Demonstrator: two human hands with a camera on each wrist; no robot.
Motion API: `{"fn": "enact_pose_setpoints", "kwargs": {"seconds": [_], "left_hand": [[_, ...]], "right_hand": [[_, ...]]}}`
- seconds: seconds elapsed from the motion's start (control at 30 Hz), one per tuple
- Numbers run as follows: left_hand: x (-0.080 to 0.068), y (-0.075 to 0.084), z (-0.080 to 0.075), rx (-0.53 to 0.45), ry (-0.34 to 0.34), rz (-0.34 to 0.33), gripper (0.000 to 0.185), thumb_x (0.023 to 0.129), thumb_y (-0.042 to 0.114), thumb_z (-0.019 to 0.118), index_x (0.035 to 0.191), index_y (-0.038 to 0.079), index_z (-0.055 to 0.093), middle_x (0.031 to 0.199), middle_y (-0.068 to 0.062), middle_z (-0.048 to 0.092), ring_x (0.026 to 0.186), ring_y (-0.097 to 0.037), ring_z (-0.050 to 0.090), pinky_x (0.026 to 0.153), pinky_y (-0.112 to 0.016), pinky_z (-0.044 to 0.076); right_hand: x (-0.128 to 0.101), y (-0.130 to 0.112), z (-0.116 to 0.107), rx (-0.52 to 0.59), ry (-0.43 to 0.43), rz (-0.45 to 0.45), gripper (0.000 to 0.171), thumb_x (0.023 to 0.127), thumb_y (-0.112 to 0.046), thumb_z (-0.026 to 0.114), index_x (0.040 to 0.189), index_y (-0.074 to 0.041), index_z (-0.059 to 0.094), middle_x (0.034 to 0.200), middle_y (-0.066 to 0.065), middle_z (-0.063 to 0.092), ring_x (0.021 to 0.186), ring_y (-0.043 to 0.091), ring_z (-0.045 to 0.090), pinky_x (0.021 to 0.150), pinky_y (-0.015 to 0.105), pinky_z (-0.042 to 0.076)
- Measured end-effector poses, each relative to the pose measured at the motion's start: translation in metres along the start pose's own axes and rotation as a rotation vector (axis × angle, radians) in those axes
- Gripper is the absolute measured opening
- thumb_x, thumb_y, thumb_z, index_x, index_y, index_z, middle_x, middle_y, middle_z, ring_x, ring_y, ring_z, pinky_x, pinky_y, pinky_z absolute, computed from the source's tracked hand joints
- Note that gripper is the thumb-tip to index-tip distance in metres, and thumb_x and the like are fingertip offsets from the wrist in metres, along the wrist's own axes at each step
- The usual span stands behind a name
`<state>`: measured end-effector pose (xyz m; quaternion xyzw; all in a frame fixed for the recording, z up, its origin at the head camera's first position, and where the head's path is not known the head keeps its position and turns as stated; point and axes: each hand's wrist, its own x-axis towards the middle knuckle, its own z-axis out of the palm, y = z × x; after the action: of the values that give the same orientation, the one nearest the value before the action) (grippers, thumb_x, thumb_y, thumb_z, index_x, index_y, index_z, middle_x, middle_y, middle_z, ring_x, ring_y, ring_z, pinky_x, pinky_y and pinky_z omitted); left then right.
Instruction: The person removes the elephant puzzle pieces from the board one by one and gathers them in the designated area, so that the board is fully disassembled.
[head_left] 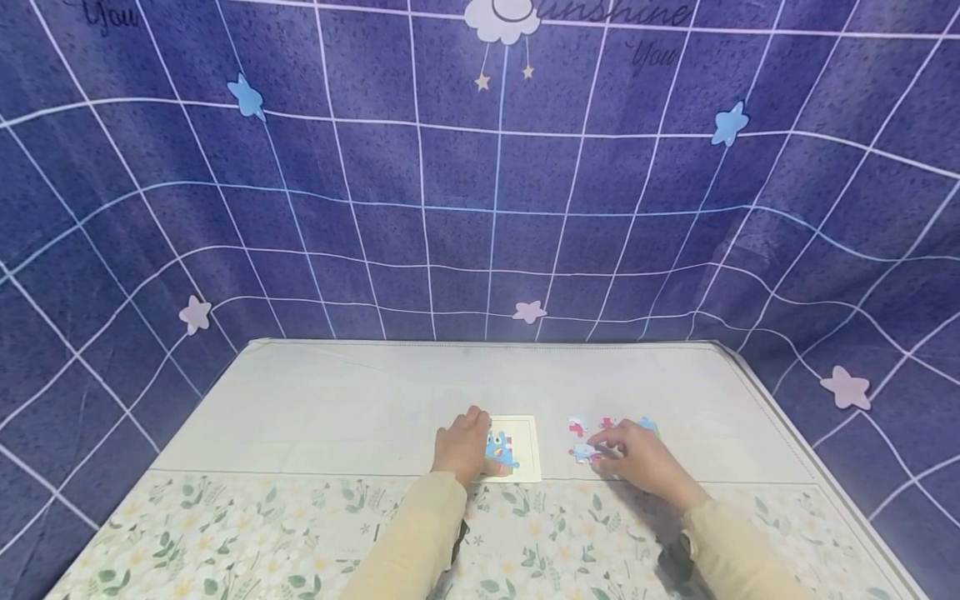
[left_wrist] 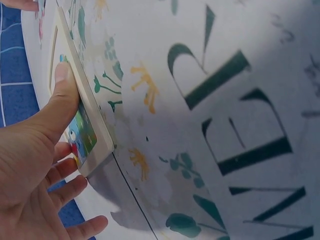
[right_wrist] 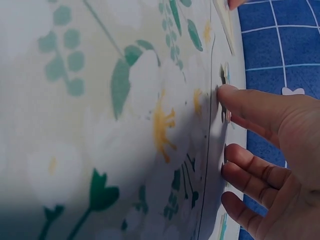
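Left hand (head_left: 463,446) steadying puzzle frame (head_left: 525,450) on desk (head_left: 337,408), thumb pressed along its edge. Right hand (head_left: 637,458), fingers relaxed, touching loose puzzle pieces (head_left: 581,440) beside frame. Piece-picking step likely; next, pinching one piece cleanly.

Cream puzzle frame (head_left: 534,450) on a green-and-yellow floral tablecloth (head_left: 247,533).
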<state>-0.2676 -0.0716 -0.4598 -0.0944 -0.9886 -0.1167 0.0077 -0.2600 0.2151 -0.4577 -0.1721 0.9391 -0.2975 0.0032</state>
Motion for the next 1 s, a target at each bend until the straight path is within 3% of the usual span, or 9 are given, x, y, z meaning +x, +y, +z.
{"fn": "enact_pose_setpoints", "kwargs": {"seconds": [0.13,0.4,0.67,0.83,1.0], "left_hand": [[0.001,-0.001,0.002,0.006,-0.002,0.001,0.080,0.065,0.048,0.088,0.126,0.006,0.057,0.114,-0.005,0.057,0.106,-0.026,0.061,0.098,-0.056,0.053],[0.000,0.000,-0.002,0.004,-0.004,0.000,0.079,0.066,0.047,0.087,0.125,0.006,0.057,0.114,-0.006,0.057,0.107,-0.026,0.060,0.098,-0.055,0.053],[-0.004,0.002,-0.005,0.008,-0.004,0.005,0.078,0.067,0.046,0.087,0.127,0.006,0.057,0.117,-0.006,0.057,0.107,-0.027,0.060,0.097,-0.055,0.054],[-0.004,0.003,-0.007,0.009,-0.002,0.003,0.078,0.067,0.046,0.087,0.126,0.006,0.057,0.117,-0.006,0.057,0.108,-0.027,0.060,0.098,-0.055,0.053],[-0.006,0.004,-0.011,0.004,-0.015,-0.002,0.077,0.067,0.044,0.087,0.126,0.005,0.057,0.117,-0.006,0.057,0.108,-0.026,0.060,0.099,-0.056,0.053]], "right_hand": [[0.001,0.000,0.001,0.006,-0.007,0.014,0.031,0.085,-0.020,0.082,0.114,-0.010,0.075,0.098,0.004,0.063,0.083,0.018,0.055,0.072,0.039,0.052],[0.001,0.001,0.002,-0.007,-0.015,0.013,0.034,0.085,-0.021,0.082,0.116,-0.011,0.074,0.101,0.005,0.064,0.087,0.021,0.059,0.075,0.044,0.055],[0.004,-0.002,0.005,-0.013,0.068,0.003,0.035,0.085,-0.019,0.082,0.118,-0.009,0.073,0.097,0.003,0.065,0.085,0.019,0.061,0.077,0.043,0.057],[0.005,-0.006,0.007,0.047,0.131,0.011,0.034,0.086,-0.017,0.081,0.118,-0.009,0.072,0.101,0.005,0.069,0.092,0.023,0.065,0.082,0.046,0.059],[0.005,-0.012,0.009,0.125,0.134,-0.004,0.033,0.085,-0.014,0.080,0.117,-0.010,0.073,0.105,0.007,0.069,0.095,0.026,0.065,0.083,0.048,0.058]]}}
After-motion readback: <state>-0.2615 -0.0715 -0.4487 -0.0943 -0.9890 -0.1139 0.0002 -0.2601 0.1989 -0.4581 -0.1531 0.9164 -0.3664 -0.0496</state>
